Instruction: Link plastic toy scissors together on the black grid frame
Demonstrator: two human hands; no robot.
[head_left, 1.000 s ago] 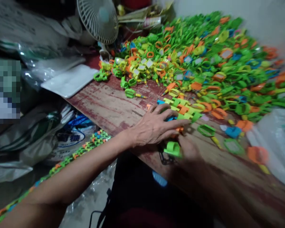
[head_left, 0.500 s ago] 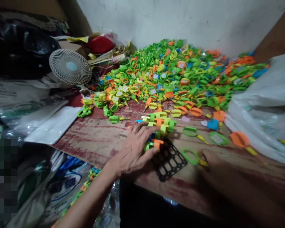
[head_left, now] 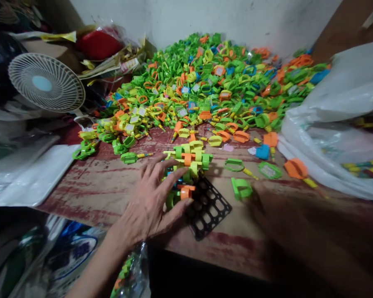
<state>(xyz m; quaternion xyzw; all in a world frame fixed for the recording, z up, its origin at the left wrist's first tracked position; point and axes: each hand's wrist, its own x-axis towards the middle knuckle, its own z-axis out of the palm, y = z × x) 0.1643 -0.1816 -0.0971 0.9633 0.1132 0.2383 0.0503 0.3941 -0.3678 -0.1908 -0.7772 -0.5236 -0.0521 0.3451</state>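
My left hand (head_left: 152, 203) lies over the left side of a cluster of green, yellow, orange and blue plastic pieces (head_left: 189, 157), its fingers spread and touching them. They stand in rows on a black grid tray (head_left: 211, 211), whose near openings show. My right hand (head_left: 267, 211), dark and blurred, is to the right of the tray. Its fingers are closed at the edge of a green plastic piece (head_left: 241, 188) with a ring-like front. Just beyond lie a green frame piece with a yellow stick (head_left: 234, 164) and a green tag-like piece (head_left: 270, 170).
A large heap of similar coloured pieces (head_left: 205, 82) lies against the wall. At the left stand a fan (head_left: 46, 82) and a white sheet-like packet (head_left: 34, 174). A white plastic bag (head_left: 329, 111) is at the right. Bags hang below the table's front edge.
The view has shifted, so things sit further left. The green piece at my right hand has turned from a flat open frame to an upright angle. My left hand stays on the cluster.
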